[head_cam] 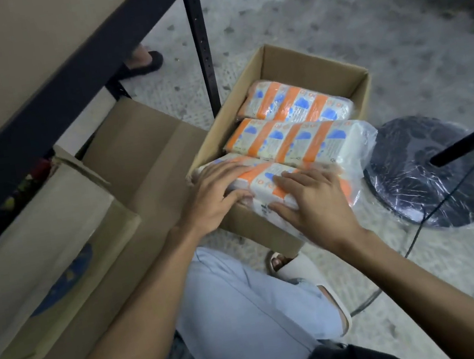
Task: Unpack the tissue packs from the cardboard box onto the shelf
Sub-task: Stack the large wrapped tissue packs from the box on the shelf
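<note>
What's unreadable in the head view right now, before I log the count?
Head view:
- Lower layers in the cardboard box: covered by top tissue packs.
- Pack print: too small, blurred.
- Whether left hand and right hand grip the near pack: underside hidden.
- Top of the shelf: cut by upper-left edge.

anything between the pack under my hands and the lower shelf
Nothing visible. The left hand and right hand rest on the nearest tissue pack; it only has to clear the left wall of the cardboard box. The shelf board beside it is bare there; another carton sits further left.
</note>
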### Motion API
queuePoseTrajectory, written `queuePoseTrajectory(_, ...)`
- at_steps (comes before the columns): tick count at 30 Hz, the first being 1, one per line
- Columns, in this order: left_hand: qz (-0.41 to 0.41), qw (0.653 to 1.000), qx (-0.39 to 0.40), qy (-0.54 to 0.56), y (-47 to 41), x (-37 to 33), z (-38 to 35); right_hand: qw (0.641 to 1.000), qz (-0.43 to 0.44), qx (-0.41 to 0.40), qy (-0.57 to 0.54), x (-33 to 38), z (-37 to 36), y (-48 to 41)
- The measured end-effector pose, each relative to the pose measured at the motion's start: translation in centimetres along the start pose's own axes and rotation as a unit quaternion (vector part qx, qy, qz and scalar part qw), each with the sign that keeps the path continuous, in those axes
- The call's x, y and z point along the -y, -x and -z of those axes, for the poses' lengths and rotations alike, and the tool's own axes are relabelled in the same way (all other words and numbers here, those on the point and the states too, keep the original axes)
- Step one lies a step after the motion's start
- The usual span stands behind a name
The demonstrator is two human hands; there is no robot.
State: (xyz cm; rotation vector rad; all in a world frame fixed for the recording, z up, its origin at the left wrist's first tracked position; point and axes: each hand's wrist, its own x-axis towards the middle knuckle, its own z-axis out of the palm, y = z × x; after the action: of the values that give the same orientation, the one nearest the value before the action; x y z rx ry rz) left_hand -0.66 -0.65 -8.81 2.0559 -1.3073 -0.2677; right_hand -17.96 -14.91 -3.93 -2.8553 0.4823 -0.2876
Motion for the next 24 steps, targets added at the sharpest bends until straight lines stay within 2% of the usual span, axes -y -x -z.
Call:
queuePoseTrajectory(8,-0.016,0.999,-0.046,-0.023,-0.1,-1.7,1.0,0.999,0.023,0.005,-0.033,-0.2,2.0,-0.1)
queuePoseTrajectory(15,-0.026,0.995,-0.09,-0.043,0.1,-4.4,3.7,0.994,0.044,-0.05,-0.084,0.8,5.1,0.0)
queuePoseTrajectory(24,-0.035,0.987,-0.133,-0.085,0.4,-8.1,9.9,0.986,0.084,-0.112,-0.09,3.6,10.2,-0.4)
